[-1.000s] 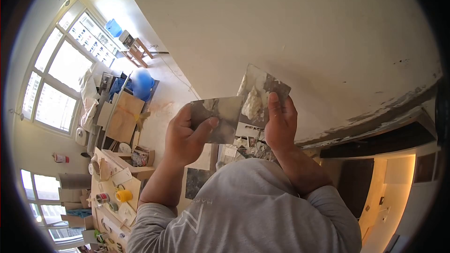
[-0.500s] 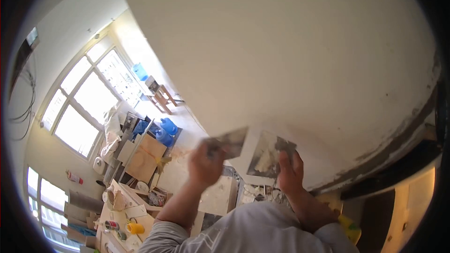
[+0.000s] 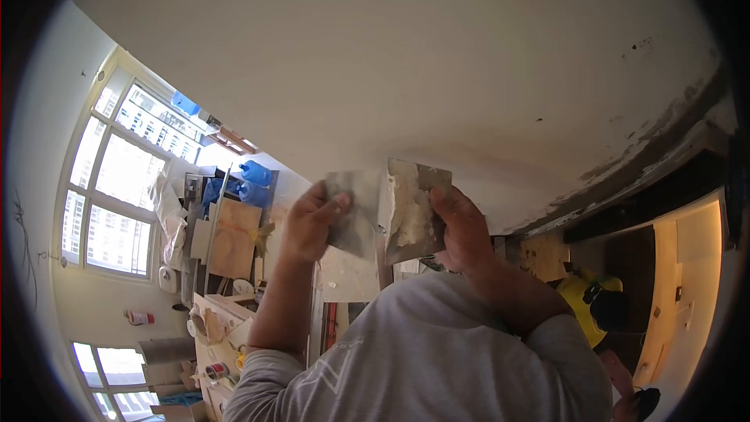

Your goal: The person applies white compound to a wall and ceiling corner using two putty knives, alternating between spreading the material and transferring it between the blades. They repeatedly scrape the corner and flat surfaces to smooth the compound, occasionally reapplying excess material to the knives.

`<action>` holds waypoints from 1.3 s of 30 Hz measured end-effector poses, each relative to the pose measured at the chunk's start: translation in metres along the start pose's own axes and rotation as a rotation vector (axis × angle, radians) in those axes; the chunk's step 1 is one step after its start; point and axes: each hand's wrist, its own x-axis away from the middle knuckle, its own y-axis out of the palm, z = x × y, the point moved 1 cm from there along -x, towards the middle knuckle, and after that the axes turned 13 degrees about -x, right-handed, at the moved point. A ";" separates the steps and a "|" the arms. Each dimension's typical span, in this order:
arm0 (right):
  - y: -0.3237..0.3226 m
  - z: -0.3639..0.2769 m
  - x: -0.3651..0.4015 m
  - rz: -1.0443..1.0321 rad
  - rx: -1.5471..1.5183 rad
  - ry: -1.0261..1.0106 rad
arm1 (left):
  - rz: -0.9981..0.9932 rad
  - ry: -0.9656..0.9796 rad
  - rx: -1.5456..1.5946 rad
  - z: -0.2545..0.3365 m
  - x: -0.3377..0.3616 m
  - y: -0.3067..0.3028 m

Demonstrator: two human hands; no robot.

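Observation:
In my left hand point(image 3: 312, 223) I grip a flat metal putty knife point(image 3: 361, 215), its broad blade face toward me with a thin smear on it. My right hand point(image 3: 462, 227) holds a second wide putty knife point(image 3: 410, 219), whose blade carries a thick layer of pale filler point(image 3: 406, 199). The two blades stand side by side before my chest, their inner edges close together. Behind and above them spreads the large pale plastered wall point(image 3: 375, 70), with a darker rough band point(image 3: 625, 168) along its right edge.
To the left a cluttered wooden bench point(image 3: 215, 336) stands near windows point(image 3: 117, 195). Blue water bottles point(image 3: 254, 181) and a leaning wooden board point(image 3: 237, 238) are behind it. At lower right is a person in a yellow top point(image 3: 578, 301), by a doorway.
Both hands have come up and closer together, bringing the two blades next to each other. The view has turned, and the person in yellow at lower right now shows more fully.

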 end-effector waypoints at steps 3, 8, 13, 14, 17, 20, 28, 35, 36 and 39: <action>-0.001 -0.007 0.005 0.038 0.255 -0.227 | 0.150 0.114 -0.092 0.035 0.019 0.007; -0.001 0.000 0.005 0.067 0.552 -0.450 | 0.088 0.264 -0.343 0.052 0.046 0.014; 0.005 -0.009 0.019 0.002 0.934 -0.567 | 0.263 0.260 -0.802 0.063 0.048 0.029; 0.005 -0.008 0.020 0.002 0.863 -0.547 | 0.380 0.399 -0.895 0.064 0.053 0.029; 0.000 -0.012 0.018 -0.077 0.817 -0.527 | 0.814 0.846 -1.163 0.094 0.038 -0.007; -0.010 -0.006 0.009 -0.060 0.727 -0.464 | 1.131 1.237 -0.946 0.168 0.048 -0.036; -0.010 -0.011 0.007 -0.075 1.059 -0.586 | 1.575 1.551 -1.616 0.346 0.048 -0.068; -0.008 0.000 0.012 -0.005 0.721 -0.474 | 1.668 1.474 -1.711 0.386 0.043 -0.074; -0.008 0.002 0.012 -0.005 0.664 -0.463 | 1.671 1.482 -1.719 0.390 0.042 -0.075; 0.002 -0.003 0.016 0.003 0.756 -0.481 | 1.679 1.477 -1.736 0.397 0.040 -0.076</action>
